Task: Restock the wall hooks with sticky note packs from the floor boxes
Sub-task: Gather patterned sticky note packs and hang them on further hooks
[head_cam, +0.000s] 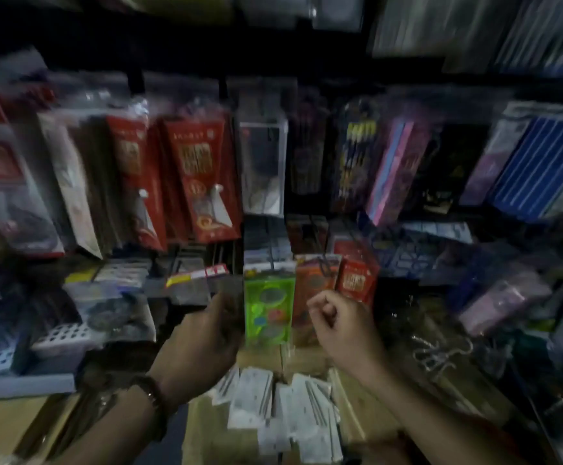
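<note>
A green sticky note pack (268, 310) with coloured bubble shapes hangs upright at the centre of the display, next to an orange pack (313, 283) and a red pack (357, 280). My left hand (202, 340) is raised against the green pack's left edge, its fingers curved toward it; blur hides whether it grips. My right hand (343, 327) hovers just right of the green pack, curled into a fist with nothing visible in it. Below my hands an open cardboard floor box (199, 427) holds several white packs (273, 404).
Red packaged goods (199, 176), pen packs (357, 152) and blue packs (538, 169) hang on the hooks above. White perforated baskets (62, 340) sit at the left. Purple packs (501, 300) and loose metal hooks (441, 357) lie at the right. The whole view is motion-blurred and dim.
</note>
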### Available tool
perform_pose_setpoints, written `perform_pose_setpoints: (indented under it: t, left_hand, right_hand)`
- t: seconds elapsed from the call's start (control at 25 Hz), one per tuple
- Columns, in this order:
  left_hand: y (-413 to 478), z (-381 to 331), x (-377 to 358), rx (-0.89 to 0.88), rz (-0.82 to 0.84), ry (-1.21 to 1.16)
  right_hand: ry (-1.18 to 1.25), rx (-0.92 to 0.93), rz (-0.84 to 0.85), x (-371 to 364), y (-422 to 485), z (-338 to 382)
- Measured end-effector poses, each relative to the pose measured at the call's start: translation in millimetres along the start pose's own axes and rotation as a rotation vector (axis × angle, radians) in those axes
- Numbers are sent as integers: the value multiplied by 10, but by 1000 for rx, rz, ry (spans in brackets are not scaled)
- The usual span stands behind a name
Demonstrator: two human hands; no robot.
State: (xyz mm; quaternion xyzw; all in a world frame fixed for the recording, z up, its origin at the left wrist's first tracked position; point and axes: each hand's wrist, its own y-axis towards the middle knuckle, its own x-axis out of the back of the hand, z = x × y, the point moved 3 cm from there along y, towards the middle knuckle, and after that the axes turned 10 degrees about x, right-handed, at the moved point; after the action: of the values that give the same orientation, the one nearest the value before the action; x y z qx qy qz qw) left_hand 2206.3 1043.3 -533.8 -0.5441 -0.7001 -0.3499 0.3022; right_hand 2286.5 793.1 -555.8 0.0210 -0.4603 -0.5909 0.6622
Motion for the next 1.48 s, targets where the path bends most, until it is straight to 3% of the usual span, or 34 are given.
perform_pose_setpoints:
  t: [0.2, 0.32, 0.52, 0.64, 0.84, 0.96, 1.2, 1.36, 1.48]
  left_hand:
    - [-169, 803, -1097, 164, 212, 76]
    - [-151, 1083, -1667, 248, 376, 86]
    - [53, 1385, -2301, 278, 467, 108]
    - [44, 1581, -2567, 313, 493, 67]
    - [-3, 1880, -2760, 365, 659, 10]
    - [59, 1875, -2829, 349, 680, -15]
    - [40, 1908, -2834, 401, 631, -83]
    - [11, 1944, -2775, 395, 540, -127]
    - [47, 1951, -2757, 376, 542, -123]
  right_hand:
    - [-31, -471, 226, -898, -1189, -1307]
    - [-83, -710, 447, -1390, -1714, -1868]
    - [-270, -772, 698, -1948, -1869, -2409]
    - [-416, -740, 701, -2298, -1979, -2573]
    - [-613, -729, 562, -2740, -2351, -2705]
    - [-790, -748, 607, -2825, -2296, -2776]
    - [-794, -858, 569, -2930, -2178, -2771]
    - [-745, -784, 568, -2902, -2186, -2768]
    - [-562, -723, 480, -2889, -2243, -2781]
